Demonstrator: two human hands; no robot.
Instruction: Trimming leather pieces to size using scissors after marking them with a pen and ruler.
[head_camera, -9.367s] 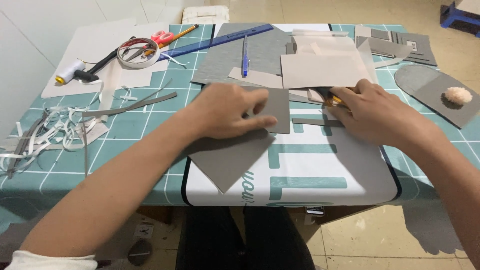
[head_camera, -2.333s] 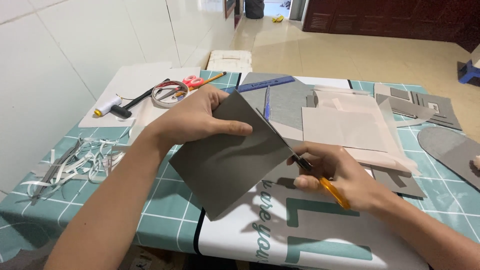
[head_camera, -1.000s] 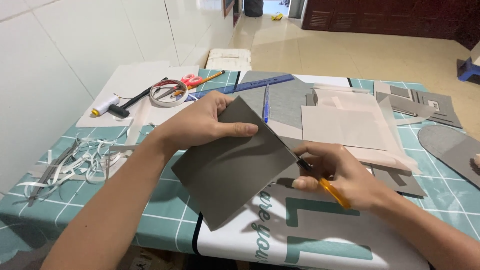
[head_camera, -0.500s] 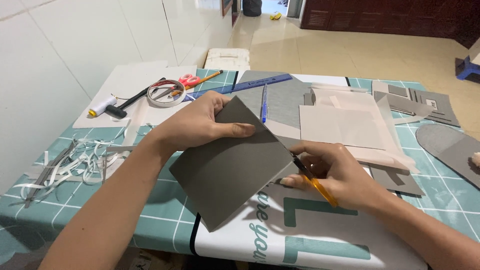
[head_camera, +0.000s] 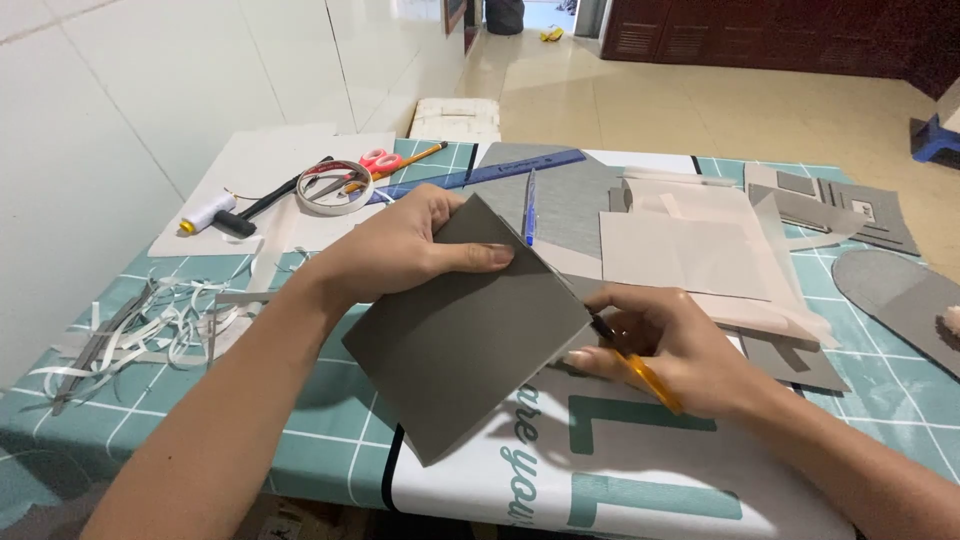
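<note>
A: In the head view, what had each hand got hold of?

B: The left hand (head_camera: 400, 245) held a stiff dark grey square sheet of card (head_camera: 470, 325) by its upper corner, thumb flat across the face and the other fingers (head_camera: 440, 205) closed behind it, so the sheet was lifted off the bench and tilted toward the camera. The right hand (head_camera: 665, 345) was wrapped shut around an orange-handled cutting tool (head_camera: 640, 368), its dark tip touching the sheet's right edge.

A: How would that cut be done well, in your judgement?

B: I would say the sheet needed firm support close to the blade, since a raised card flexes. The left thumb was well apart from the tip, which looked safe. Slow, short strokes and turning the sheet instead of the wrist would likely keep the edge clean.

A: And the surface?

B: The bench carried a teal checked cloth (head_camera: 300, 400) with a white printed mat (head_camera: 620, 470) under the hands. Pale paper strips (head_camera: 150, 320) lay at the left edge. Farther back were a roll of clear tape (head_camera: 335, 187), a long blue ruler (head_camera: 480, 175), a blue pen (head_camera: 529, 205), beige paper sheets (head_camera: 690, 250) and more grey cut pieces (head_camera: 830, 205).

A: The room?

B: A white tiled wall (head_camera: 150, 90) ran along the left, with a tan tiled floor (head_camera: 700, 110) beyond the bench.
</note>
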